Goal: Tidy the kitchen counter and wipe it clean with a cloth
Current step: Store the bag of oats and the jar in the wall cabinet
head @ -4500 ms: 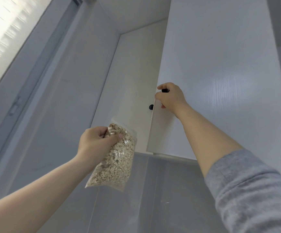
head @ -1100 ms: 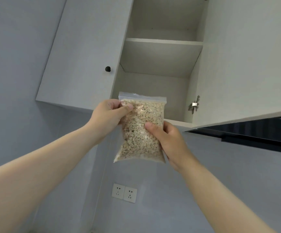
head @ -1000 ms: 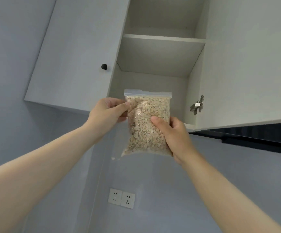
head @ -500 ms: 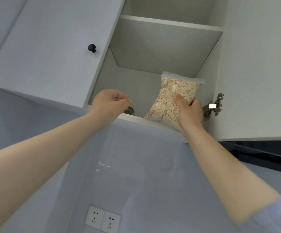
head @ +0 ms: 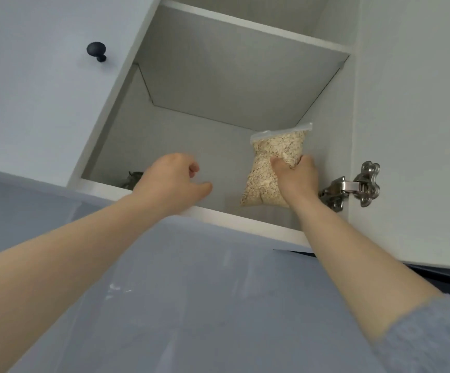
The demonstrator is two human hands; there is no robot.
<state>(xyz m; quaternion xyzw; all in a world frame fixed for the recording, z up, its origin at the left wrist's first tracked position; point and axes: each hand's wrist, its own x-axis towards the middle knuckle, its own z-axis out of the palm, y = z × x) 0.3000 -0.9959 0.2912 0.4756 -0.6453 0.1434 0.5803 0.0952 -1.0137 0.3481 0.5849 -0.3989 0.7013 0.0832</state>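
I look up into an open wall cabinet (head: 245,219). A clear zip bag of oats (head: 269,162) stands upright inside its lower compartment, at the right. My right hand (head: 296,176) grips the bag's right side, fingers curled round it. My left hand (head: 175,179) hovers at the cabinet's front edge, left of the bag, with fingers loosely curled and nothing in them.
The right cabinet door (head: 412,125) stands open, with a metal hinge (head: 353,187) just right of my right hand. The left door (head: 38,84) is closed and has a black knob (head: 97,51). A dark object (head: 133,179) lies at the compartment's left. A shelf (head: 245,25) sits above.
My left hand let go of the bag. My right hand carried it up and deeper into the cabinet's lower compartment, toward the right side.
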